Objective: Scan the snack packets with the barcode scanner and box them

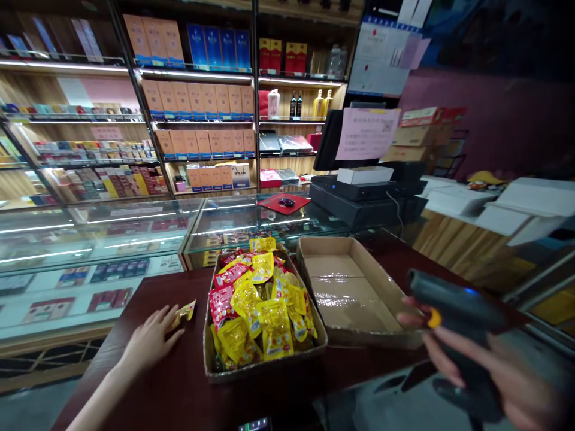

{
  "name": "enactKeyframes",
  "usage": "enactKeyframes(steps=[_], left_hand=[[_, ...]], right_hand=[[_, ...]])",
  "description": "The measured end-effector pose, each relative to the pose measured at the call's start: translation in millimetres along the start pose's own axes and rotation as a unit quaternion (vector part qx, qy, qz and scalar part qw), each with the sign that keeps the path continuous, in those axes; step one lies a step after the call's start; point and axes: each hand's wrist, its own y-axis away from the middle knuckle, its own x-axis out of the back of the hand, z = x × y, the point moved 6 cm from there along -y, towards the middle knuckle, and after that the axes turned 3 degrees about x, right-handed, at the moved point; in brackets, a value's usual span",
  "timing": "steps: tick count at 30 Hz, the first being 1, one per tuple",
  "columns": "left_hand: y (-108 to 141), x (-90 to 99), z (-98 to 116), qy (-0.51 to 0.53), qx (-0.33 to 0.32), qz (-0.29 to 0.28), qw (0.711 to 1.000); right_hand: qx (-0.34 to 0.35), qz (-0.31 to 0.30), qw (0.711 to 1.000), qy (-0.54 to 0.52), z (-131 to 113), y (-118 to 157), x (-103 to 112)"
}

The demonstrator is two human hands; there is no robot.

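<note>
My left hand (151, 336) rests on the dark red tabletop with fingers stretched out and the thumb apart. Its fingertips touch a small yellow snack packet (185, 313) lying on the table. At the right, my right hand (485, 365) is wrapped round the grip of a black barcode scanner (458, 299), one finger by its orange trigger; both are blurred. Between my hands stands a cardboard box (265, 369) heaped with yellow packets (275, 326) and red packets (222, 303). Beside it, nearer the scanner, is a second cardboard box (339, 299) with a bare, shiny bottom.
Glass display counters (135, 224) run behind the table. A monitor (330, 140), a black cash drawer (350, 200) and a mouse (286, 202) on a red mat stand at the back. A phone-like device (255, 425) shows at the bottom edge. Stocked shelves (197, 99) line the wall.
</note>
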Motion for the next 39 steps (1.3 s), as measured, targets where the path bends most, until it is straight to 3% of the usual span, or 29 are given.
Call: enactKeyframes(steps=[2,4,6,7,9,12,15,17,20,24,26,28,29,31,33,34,37,39], left_hand=[[0,-13.8,-4,-0.016,-0.037,-0.002,0.999],[1,-13.9,-5,-0.002,-0.051,-0.006,0.999],[1,5.6,0,0.026,-0.022,0.019,0.999],[0,24.4,7,0.038,0.005,0.069,0.997],[0,65.4,41,0.044,-0.013,0.172,0.984],[-9,101.4,119,0.057,-0.117,0.202,0.971],[-25,95.6,186,0.060,-0.232,0.096,0.966],[-36,79.9,207,0.084,-0.266,-0.003,0.960],[-48,67.1,209,0.121,-0.273,-0.078,0.951],[-44,72.1,194,0.145,-0.262,-0.096,0.949],[-25,82.5,192,0.181,-0.238,-0.038,0.954],[9,94.2,194,0.264,-0.198,0.063,0.942],[30,95.8,197,0.323,-0.168,0.094,0.927],[74,85.6,211,0.452,-0.132,0.053,0.881],[112,73.6,225,0.600,-0.100,-0.011,0.793],[127,70.2,225,0.661,-0.063,-0.009,0.747],[155,57.5,207,0.769,0.077,-0.031,0.634],[169,51.6,190,0.794,0.135,-0.054,0.590]], right_hand=[[-0.055,-0.064,0.996,-0.014,20,27,-42],[-0.079,-0.087,0.993,-0.006,36,43,-75],[-0.063,-0.078,0.995,0.001,44,50,-96],[-0.050,-0.069,0.996,-0.001,45,50,-102],[-0.025,-0.051,0.998,-0.004,44,46,-108],[-0.005,-0.045,0.999,-0.011,36,35,-110],[0.008,-0.074,0.997,-0.014,28,24,-118],[0.009,-0.096,0.995,-0.015,26,20,-124],[0.003,-0.111,0.993,-0.029,31,17,-131],[0.001,-0.129,0.991,-0.030,33,14,-134],[0.004,-0.133,0.991,-0.024,25,12,-138],[0.017,-0.130,0.991,-0.020,10,12,-149],[0.029,-0.128,0.991,-0.017,1,14,-159],[0.072,-0.122,0.989,-0.027,-18,25,-183],[0.148,-0.138,0.979,-0.011,-36,43,-212],[0.201,-0.140,0.969,0.019,-45,54,-224],[0.348,-0.186,0.905,0.161,-72,87,-248],[0.427,-0.111,0.865,0.240,-102,96,-239]])
